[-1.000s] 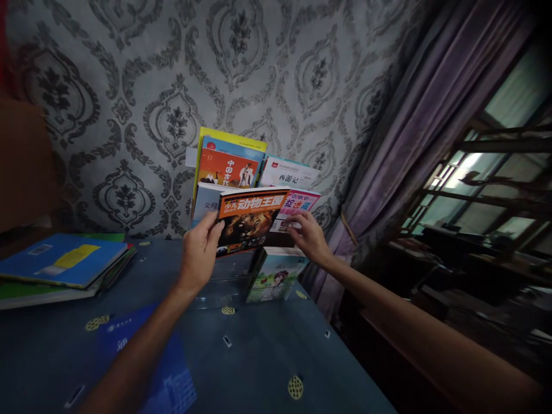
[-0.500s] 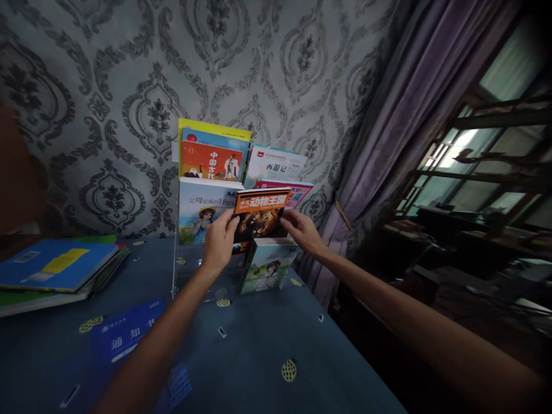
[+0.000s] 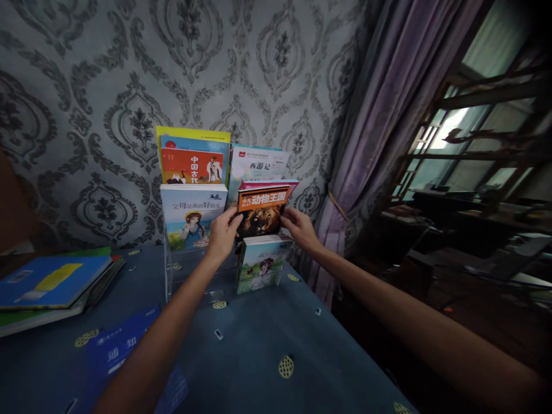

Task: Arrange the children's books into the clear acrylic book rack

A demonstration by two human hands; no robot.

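Note:
Both hands grip a dark book with an orange title band and a lion on its cover (image 3: 260, 221). My left hand (image 3: 224, 233) is closed on its left edge and my right hand (image 3: 299, 228) on its right edge. The book stands nearly upright, its lower part hidden behind a green book with a girl on the cover (image 3: 262, 267). Behind it a pink book (image 3: 291, 184) and a pale book with black lettering (image 3: 260, 164) stand in a clear rack (image 3: 168, 270). To the left, a light-blue book (image 3: 190, 218) sits in front of a red book (image 3: 192, 165).
A blue book (image 3: 56, 282) tops a stack at the table's left. A dark-blue booklet (image 3: 123, 339) lies flat, partly under my left forearm. Patterned wallpaper (image 3: 138, 115) rises behind the table (image 3: 241, 356). A tied purple curtain (image 3: 379, 115) hangs at the right, beside the table edge.
The lion book has gone lower behind the green book, and more of the pale book behind shows. Both hands still hold its edges. The view has shifted slightly, moving the rack left in the picture.

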